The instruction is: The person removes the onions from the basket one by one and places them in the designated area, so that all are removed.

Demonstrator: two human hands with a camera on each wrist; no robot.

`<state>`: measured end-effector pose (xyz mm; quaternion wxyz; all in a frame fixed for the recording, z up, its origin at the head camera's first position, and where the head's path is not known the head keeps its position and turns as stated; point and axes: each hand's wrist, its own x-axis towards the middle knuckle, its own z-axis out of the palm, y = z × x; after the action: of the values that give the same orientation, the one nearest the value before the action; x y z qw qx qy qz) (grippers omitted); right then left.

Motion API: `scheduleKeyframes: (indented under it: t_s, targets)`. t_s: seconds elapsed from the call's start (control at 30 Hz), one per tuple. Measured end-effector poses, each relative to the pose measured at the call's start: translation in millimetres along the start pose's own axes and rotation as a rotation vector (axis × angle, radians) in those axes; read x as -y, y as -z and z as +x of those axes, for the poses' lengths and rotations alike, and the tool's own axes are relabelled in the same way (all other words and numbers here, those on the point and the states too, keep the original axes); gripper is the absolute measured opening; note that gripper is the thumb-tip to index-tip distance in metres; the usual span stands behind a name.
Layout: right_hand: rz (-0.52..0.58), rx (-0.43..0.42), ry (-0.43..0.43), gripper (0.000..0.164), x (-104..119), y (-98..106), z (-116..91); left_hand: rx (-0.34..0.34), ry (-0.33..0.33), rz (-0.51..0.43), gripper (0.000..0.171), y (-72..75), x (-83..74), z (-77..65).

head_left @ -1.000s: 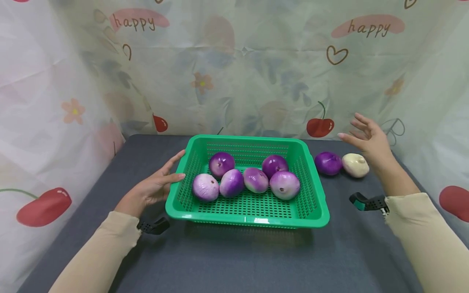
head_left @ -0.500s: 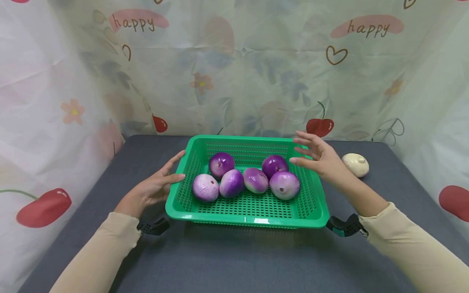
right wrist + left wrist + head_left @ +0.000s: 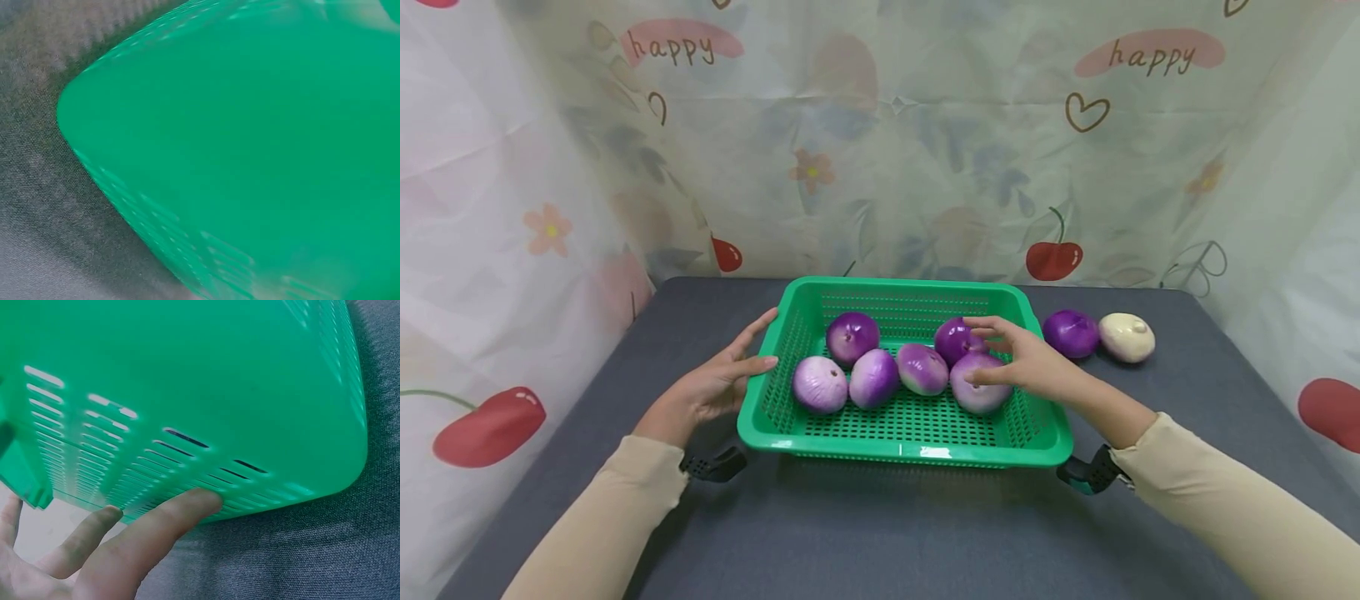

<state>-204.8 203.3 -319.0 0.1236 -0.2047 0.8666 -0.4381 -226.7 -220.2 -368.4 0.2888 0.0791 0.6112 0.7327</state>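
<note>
A green perforated plastic basket [image 3: 901,450] holds several peeled purple onions. My left hand [image 3: 711,383] rests against the basket's left wall, fingers spread; in the left wrist view, the thumb [image 3: 156,531] lies along the slotted wall. Inside the basket's right part, my right hand [image 3: 1022,358] reaches over a pale purple onion [image 3: 973,396], its thumb across the onion and its fingers at a darker onion [image 3: 953,337] behind. No firm grip shows. The right wrist view shows mostly the basket wall [image 3: 219,144], with the fingers out of sight.
Right of the basket, a dark purple onion [image 3: 1071,333] and a cream-white onion [image 3: 1127,337] lie on the grey tabletop [image 3: 880,533]. A printed curtain [image 3: 895,192] hangs behind the table and on both sides.
My right hand has swept left from above the two onions on the table, over the basket's right rim, and down to the onions inside. My left hand has stayed at the basket.
</note>
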Motion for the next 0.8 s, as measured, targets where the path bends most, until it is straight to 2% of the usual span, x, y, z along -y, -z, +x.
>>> scheduleKeyframes:
  t_s: [0.13,0.37,0.6,0.67,0.8]
  targets:
    - [-0.117,0.091,-0.008,0.068,1.5,-4.9,0.8,0.001,-0.002,-0.004,0.079,0.6,0.6,0.5]
    - [-0.319,0.202,0.032,0.064,2.1,-12.6,0.4,0.005,-0.001,-0.003,0.079,1.3,0.9,-0.2]
    - [-0.322,0.484,-0.04,0.063,3.0,-20.7,-0.4,0.0,-0.001,0.006,0.079,1.4,1.1,0.2]
    - [-0.315,0.515,-0.059,0.063,3.9,-22.6,-1.1,-0.004,0.001,0.008,0.079,1.5,1.5,0.7]
    - [-0.32,0.507,-0.067,0.061,4.9,-24.3,-1.7,-0.01,0.0,0.013,0.079,1.7,1.6,0.4]
